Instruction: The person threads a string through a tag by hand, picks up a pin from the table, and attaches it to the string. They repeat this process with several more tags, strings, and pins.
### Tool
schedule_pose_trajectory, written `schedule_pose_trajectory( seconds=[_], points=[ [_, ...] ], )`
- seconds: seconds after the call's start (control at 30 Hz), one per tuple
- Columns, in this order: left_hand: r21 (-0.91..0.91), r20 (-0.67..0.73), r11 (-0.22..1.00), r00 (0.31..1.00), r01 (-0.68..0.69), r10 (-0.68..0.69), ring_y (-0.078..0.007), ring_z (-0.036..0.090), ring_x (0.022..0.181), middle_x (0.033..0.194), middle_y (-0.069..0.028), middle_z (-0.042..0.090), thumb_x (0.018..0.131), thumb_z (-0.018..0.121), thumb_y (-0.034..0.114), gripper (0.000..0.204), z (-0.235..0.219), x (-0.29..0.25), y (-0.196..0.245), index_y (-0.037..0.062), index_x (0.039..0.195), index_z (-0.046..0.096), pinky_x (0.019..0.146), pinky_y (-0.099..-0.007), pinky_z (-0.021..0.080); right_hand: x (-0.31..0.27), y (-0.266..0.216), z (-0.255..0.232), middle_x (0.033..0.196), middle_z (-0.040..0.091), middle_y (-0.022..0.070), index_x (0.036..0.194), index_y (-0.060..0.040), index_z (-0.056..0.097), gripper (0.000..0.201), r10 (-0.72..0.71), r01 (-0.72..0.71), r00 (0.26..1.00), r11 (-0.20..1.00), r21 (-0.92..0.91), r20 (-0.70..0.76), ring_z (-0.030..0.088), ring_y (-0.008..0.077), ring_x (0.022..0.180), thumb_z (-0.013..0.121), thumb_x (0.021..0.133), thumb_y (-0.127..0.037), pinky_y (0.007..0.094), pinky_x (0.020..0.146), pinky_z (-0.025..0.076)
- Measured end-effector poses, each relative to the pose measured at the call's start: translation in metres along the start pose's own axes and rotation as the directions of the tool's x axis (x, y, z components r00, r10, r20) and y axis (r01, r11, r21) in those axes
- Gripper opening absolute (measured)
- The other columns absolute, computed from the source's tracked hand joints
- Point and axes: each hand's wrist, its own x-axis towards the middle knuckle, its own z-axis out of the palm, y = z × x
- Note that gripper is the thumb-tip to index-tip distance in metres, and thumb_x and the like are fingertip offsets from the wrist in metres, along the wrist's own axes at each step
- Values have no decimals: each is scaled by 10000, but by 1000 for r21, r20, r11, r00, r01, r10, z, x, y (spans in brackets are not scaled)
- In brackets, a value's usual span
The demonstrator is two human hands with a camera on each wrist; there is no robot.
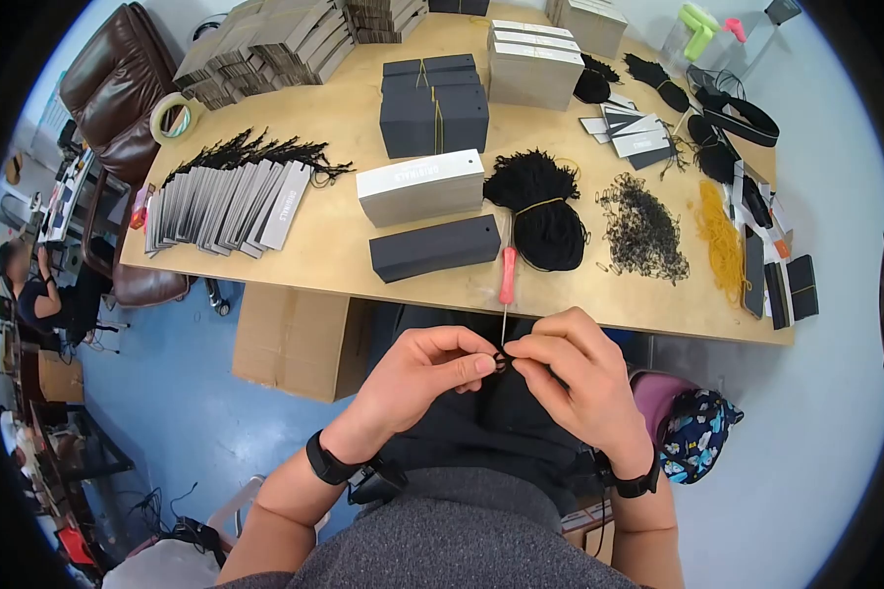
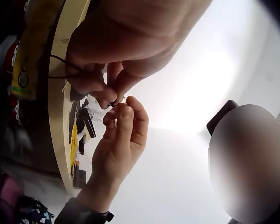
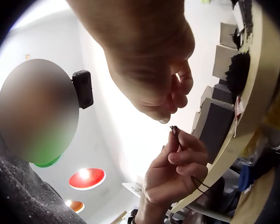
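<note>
In the head view both hands meet in front of the person's lap, just off the table's near edge. My left hand [image 1: 424, 378] pinches a thin black cord [image 3: 176, 135] between thumb and forefinger. The cord's tails trail out behind its curled fingers in the right wrist view. Thumb and forefinger of my right hand [image 1: 581, 378] come together at the cord's small dark loop [image 1: 501, 362]; the fingertips hide most of it. Beyond the hands, a red-handled tool [image 1: 508, 275] with a thin metal shaft lies over the table edge.
On the table [image 1: 334, 257] stand a dark box [image 1: 434, 247], a pale stack of tags [image 1: 420, 187] and a black cord bundle [image 1: 550, 231]. Small black clips [image 1: 645, 231] and yellow bands [image 1: 721, 240] lie right. Tags with cords [image 1: 231, 208] fan out left. A cardboard box [image 1: 290, 339] sits below.
</note>
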Motion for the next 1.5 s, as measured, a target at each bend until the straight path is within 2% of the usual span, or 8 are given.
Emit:
schedule_pose_trajectory(
  seconds=[0.17,0.5,0.67,0.8,0.87,0.97,1.33,1.5],
  points=[
    [20,51,998,997,61,-62,-73,592,777,908,-55,721,946,681,128,158,-1,-1,5,5,1036,720,723,-215,479,11,5,-1,913,588,38,967,-69,670,272,-246,266,962,946,-188,122,600,214,823,749,709,-37,340,692,477],
    [194,-28,976,995,102,-99,-71,599,746,887,-50,722,939,681,126,143,6,-5,7,12,1014,724,679,-231,467,3,5,1,879,573,32,911,-48,654,199,-250,281,955,933,-224,157,578,207,803,741,735,-83,332,708,447],
    [852,20,460,896,-248,444,-64,546,656,821,-2,647,889,677,-3,63,21,-11,2,-23,947,687,602,-227,435,5,12,11,820,529,48,828,-48,615,151,-224,279,949,925,-257,223,566,230,772,734,739,-75,339,716,444],
    [850,11,433,830,-301,557,-82,558,643,785,-41,589,859,723,48,91,18,-7,-2,7,935,694,554,-269,436,1,7,16,836,554,52,861,-51,633,161,-143,165,984,955,-246,107,583,242,804,738,739,-59,346,709,453],
    [618,-94,735,903,-278,420,-68,555,676,809,-21,578,875,705,43,73,10,-4,-5,8,938,696,574,-247,426,-2,2,19,855,579,49,899,-61,655,197,-86,62,989,978,-198,-119,593,241,808,759,731,-46,349,695,459],
    [449,-124,873,954,-190,272,-71,544,804,894,-21,583,912,655,-8,42,8,-6,-1,-26,938,683,678,-214,435,-4,-9,18,870,595,48,925,-69,672,234,-139,112,982,975,-193,-129,596,236,795,783,721,-45,351,683,461],
    [57,-137,997,989,-56,63,-49,541,781,887,6,646,936,681,71,161,1,-6,-6,-15,1067,714,703,-203,435,-1,0,31,824,562,39,858,-57,654,198,-210,157,973,907,-391,-98,570,221,729,777,703,-45,342,672,446],
    [-72,-92,996,994,48,-55,-49,541,786,919,-6,674,951,666,86,153,0,-3,-4,-2,1064,719,723,-203,445,-2,9,29,809,566,62,800,-61,608,208,-38,12,983,990,-141,-180,587,241,728,750,661,1,351,647,472]
  ],
)
